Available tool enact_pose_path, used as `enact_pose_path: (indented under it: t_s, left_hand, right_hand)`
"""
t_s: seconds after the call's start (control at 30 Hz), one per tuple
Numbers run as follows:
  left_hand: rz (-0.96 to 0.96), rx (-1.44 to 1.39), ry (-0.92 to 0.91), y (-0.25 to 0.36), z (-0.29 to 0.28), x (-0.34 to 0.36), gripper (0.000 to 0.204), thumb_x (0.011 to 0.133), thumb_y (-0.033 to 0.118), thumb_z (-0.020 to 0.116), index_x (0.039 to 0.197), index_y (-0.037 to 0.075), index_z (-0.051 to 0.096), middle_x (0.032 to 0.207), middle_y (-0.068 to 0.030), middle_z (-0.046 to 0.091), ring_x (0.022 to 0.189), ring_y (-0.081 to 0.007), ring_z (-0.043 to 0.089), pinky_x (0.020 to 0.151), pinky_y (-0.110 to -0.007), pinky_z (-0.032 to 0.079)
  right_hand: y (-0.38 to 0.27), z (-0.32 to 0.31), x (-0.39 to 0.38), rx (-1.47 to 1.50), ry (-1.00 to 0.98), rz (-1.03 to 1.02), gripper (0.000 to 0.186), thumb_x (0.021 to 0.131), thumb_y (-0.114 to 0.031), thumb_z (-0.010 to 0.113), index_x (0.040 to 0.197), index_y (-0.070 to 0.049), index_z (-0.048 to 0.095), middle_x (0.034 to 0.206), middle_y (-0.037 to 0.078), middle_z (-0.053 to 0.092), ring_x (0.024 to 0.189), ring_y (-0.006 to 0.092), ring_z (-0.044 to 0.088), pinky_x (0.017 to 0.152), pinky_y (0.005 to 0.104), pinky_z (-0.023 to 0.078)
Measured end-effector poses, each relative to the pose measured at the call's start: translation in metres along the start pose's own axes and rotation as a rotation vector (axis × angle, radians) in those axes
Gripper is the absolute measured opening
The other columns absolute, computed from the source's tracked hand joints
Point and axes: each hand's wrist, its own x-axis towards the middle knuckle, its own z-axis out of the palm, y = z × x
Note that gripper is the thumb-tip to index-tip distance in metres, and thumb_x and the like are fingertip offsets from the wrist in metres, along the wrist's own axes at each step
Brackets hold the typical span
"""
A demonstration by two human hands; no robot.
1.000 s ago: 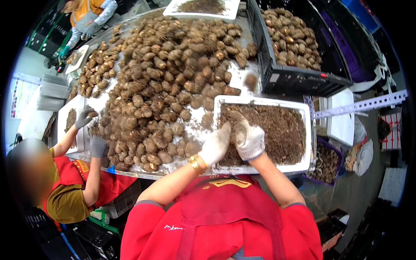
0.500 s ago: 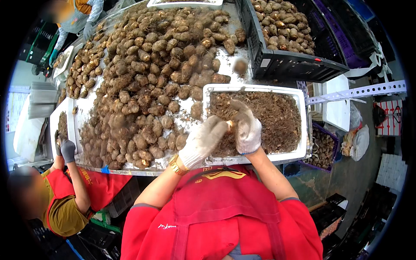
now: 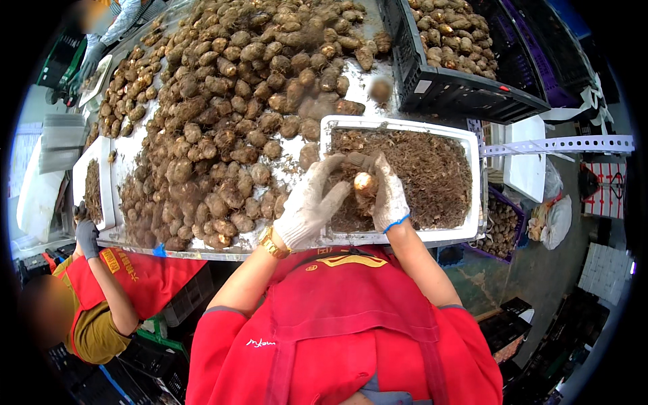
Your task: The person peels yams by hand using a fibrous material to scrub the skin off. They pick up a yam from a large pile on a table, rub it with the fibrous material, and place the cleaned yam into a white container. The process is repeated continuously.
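Note:
Over the near-left side of a white foam box (image 3: 474, 185), both my hands work in dirt-stained white gloves. My right hand (image 3: 389, 200) is closed on a small taro (image 3: 365, 183), whose pale cut end faces up. Beside it my left hand (image 3: 309, 202) has its thumb spread away from its fingers, with nothing visible between them. Its fingertips reach close to those of the right hand; whether they touch is unclear. Brown fibrous peelings (image 3: 432, 179) fill the box beneath.
A large heap of hairy brown taros (image 3: 223, 135) covers the table leftward. Beyond the box, a black crate (image 3: 466, 91) holds more taros. A purple crate (image 3: 516, 236) stands on the floor at right. Two co-workers, one gloved hand (image 3: 88, 236) near left, work around the table.
My left hand has drawn slightly back from the taro and its thumb has opened. The taro has turned in my right hand, its pale end now upward. The view has shifted slightly.

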Motion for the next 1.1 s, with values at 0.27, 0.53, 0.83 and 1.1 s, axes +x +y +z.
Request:
enact_pose_path:
  t_s: [0.27, 0.53, 0.83, 1.1]
  left_hand:
    - [-0.194, -0.253, -0.099, -0.026, 0.016, -0.006, 0.029, 0.098, 0.031, 0.047, 0.103, 0.005, 0.058, 0.082, -0.0106, 0.065, 0.070, -0.0216, 0.060, 0.062, -0.032, 0.047]
    - [-0.801, -1.336, 0.033, -0.017, 0.004, -0.010, 0.033, 0.098, 0.045, 0.046, 0.103, 0.014, 0.059, 0.065, 0.0054, 0.054, 0.041, -0.0015, 0.040, 0.032, -0.015, 0.025]
    - [-0.634, -0.837, -0.055, -0.033, 0.002, -0.041, 0.036, 0.099, 0.045, 0.045, 0.099, 0.012, 0.060, 0.056, 0.0047, 0.050, 0.039, -0.0045, 0.040, 0.034, -0.019, 0.029]
    - [-0.543, -1.329, 0.409, -0.106, -0.124, -0.024, 0.031, 0.085, 0.020, 0.069, 0.111, 0.008, 0.058, 0.088, -0.0044, 0.067, 0.058, -0.0062, 0.057, 0.041, -0.015, 0.044]
  right_hand:
    - [0.004, 0.024, -0.006, -0.744, 0.087, -0.404, 0.035, 0.095, -0.020, 0.053, 0.124, -0.002, 0.056, 0.114, 0.014, 0.063, 0.094, 0.0198, 0.062, 0.081, 0.0278, 0.050]
    - [-0.009, 0.013, -0.003, -0.758, 0.106, -0.573, 0.037, 0.089, -0.024, 0.059, 0.121, -0.003, 0.058, 0.114, 0.015, 0.063, 0.103, 0.0245, 0.062, 0.089, 0.0346, 0.048]
    - [0.019, 0.013, -0.014, -0.925, -0.126, -0.481, 0.029, 0.089, -0.024, 0.059, 0.109, -0.003, 0.063, 0.090, 0.014, 0.064, 0.075, 0.0254, 0.062, 0.065, 0.0345, 0.050]
    - [0.020, -0.014, -0.008, -0.565, 0.106, -0.141, 0.033, 0.095, -0.024, 0.056, 0.120, -0.002, 0.059, 0.082, 0.001, 0.060, 0.064, 0.0061, 0.051, 0.055, 0.0204, 0.043]
